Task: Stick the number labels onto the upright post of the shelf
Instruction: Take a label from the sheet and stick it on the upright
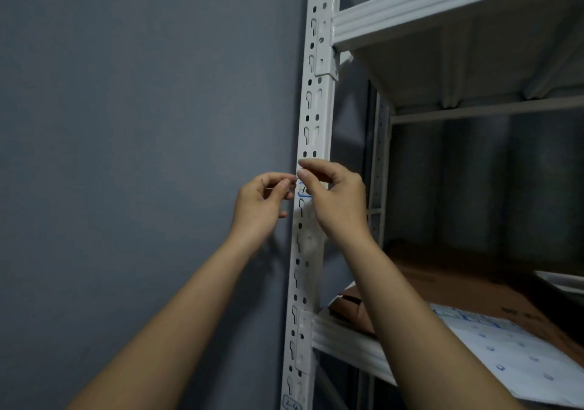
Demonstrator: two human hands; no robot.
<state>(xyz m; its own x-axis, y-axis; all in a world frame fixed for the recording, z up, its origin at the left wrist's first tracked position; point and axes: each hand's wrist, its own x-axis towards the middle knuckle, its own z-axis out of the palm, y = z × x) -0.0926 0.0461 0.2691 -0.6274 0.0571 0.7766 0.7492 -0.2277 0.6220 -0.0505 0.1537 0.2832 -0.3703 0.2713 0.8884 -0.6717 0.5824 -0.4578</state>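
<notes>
The white perforated upright post [313, 115] of the shelf runs from top to bottom in the middle of the head view. A small white label with a blue border [302, 190] lies against the post at hand height, partly hidden by my fingers. My right hand [335, 201] pinches its upper edge with thumb and forefinger curled. My left hand [264, 202] is just left of the post, fingers curled, pinching the label's left edge or a thin strip. Another label with handwritten figures [291, 404] sits on the post at the bottom edge.
A grey wall [142, 125] fills the left half. White shelf boards [442, 1] jut right from the post. On the lower board [344, 337] lie a brown cardboard box [474, 289] and a white sheet of blue-bordered stickers [505, 346].
</notes>
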